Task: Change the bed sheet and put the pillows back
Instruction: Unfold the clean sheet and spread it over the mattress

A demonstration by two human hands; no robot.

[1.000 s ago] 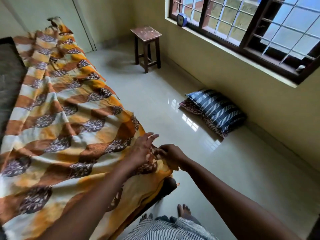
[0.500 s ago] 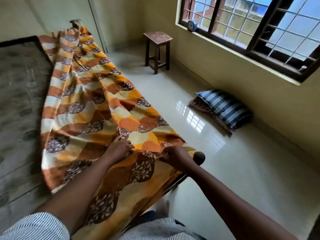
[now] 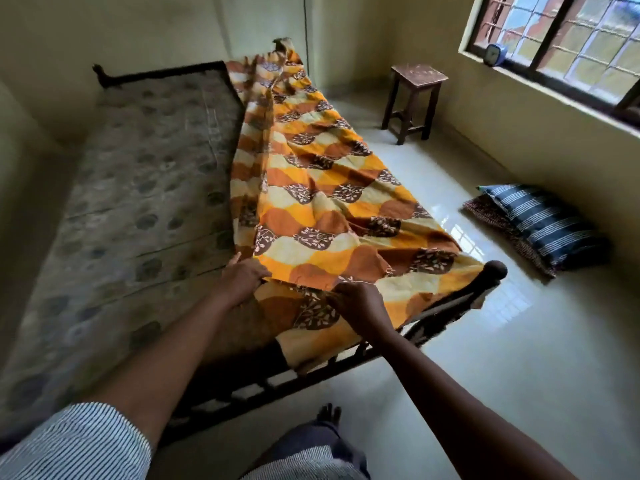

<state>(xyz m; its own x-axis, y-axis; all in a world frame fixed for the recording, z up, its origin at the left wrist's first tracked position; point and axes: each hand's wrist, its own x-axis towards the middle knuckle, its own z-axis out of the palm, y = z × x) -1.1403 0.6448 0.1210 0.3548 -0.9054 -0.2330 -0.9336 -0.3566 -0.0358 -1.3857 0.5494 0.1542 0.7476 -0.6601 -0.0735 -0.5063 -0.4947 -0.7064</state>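
The sheet (image 3: 311, 188), orange, brown and cream with leaf prints, lies in a long folded strip down the window side of the bed (image 3: 450, 306). It runs from the foot rail up to the head end, where it bunches against the wall. The other half of the bed is bare, a grey spotted mattress (image 3: 138, 185) showing all the way along. At the foot end the cloth drapes over the dark metal rail and hangs a little way down, just inside the round corner knob (image 3: 495, 270).

The person stands at the foot of the bed with both arms out. The left hand (image 3: 242, 278) is at the strip's inner edge, where cloth meets bare mattress, fingers curled down and gripping the fold, with one digit sticking up along the edge. The right hand (image 3: 360, 304) is just beside it, nearer the corner knob, fingers drawn tight and pinching a gather of the sheet.

Two pillows (image 3: 547, 223) lie on the floor well off the bed's window side, against the wall, a blue striped one on top of a darker patterned one. A wooden stool (image 3: 415, 95) stands on the floor off the same side, up towards the head end. A bare foot (image 3: 329, 412) shows on the floor below the foot rail.
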